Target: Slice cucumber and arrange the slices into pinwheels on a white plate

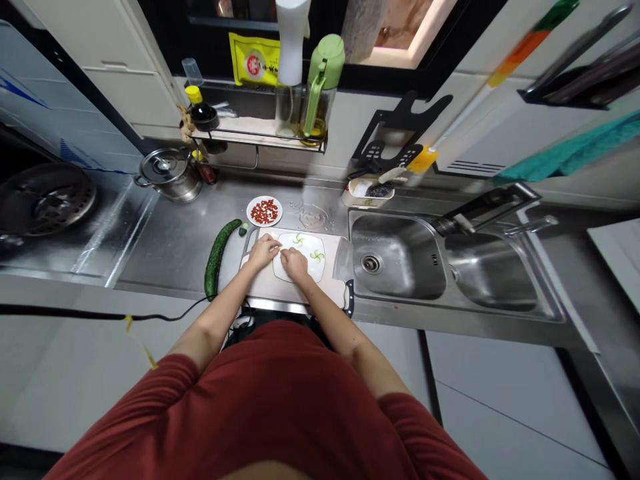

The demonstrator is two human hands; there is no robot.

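Note:
My left hand [263, 252] is over the left edge of a white square plate [313, 269], its fingers pinched on something too small to make out. Close beside it, my right hand [294, 262] rests at the plate with its fingertips pressed together; what they hold is hidden. Green pinwheel-like pieces [317, 255] lie on the plate's right and upper part. Under the plate is a pale cutting board [265, 288]. A knife blade [343, 260] lies along the board's right side.
A long cucumber [217, 257] and cut cucumber ends [243, 231] lie left of the board. Behind stands a round plate [256, 223] of red pieces. A double sink [400, 257] is at the right, a lidded pot [173, 177] at the back left. A black cable [100, 311] crosses the front left.

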